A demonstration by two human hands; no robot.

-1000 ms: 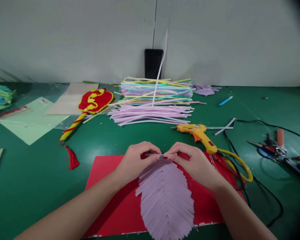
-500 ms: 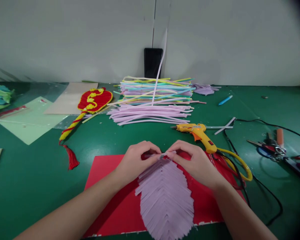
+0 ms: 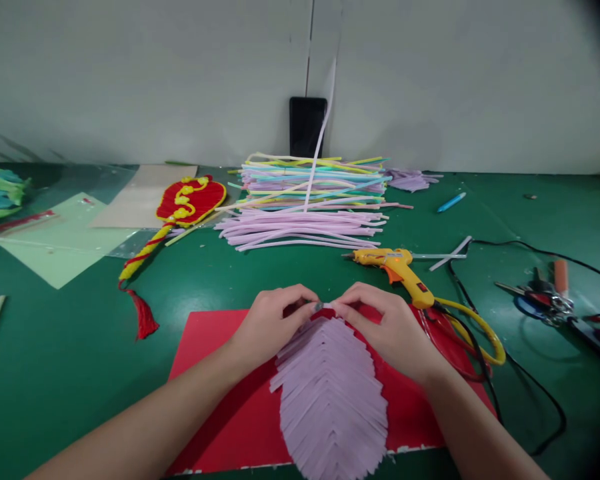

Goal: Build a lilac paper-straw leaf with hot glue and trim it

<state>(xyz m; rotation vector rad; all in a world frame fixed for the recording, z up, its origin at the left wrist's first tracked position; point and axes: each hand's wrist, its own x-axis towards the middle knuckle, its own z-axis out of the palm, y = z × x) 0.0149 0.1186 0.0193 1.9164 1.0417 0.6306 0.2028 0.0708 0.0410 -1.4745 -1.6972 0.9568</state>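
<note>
Leaf (image 3: 334,393) and red sheet (image 3: 220,367) lie right in front of you, the leaf on top with its ribs meeting in a V down the middle and its near end running past the sheet's edge. Your left hand (image 3: 273,327) has thumb and forefinger closed in a pinch on one end of a short lilac strip (image 3: 327,305), and your right hand (image 3: 390,330) pinches the other end the same way, so the strip spans the narrow space between your fingertips. It sits right at the leaf's far tip; you cannot tell from here whether it touches. Your left hand covers part of the leaf's upper left edge. Just beyond your right hand the glue gun (image 3: 403,267) lies on its side, nozzle to your left, with a scrap (image 3: 450,253) across its glue stick (image 3: 425,256). Farther back are lilac stems (image 3: 300,229), with mixed stems (image 3: 313,180) behind them and a phone (image 3: 306,123) upright at the wall (image 3: 180,80). A red fan (image 3: 195,203) lies to your left, keys (image 3: 555,303) to your right.
</note>
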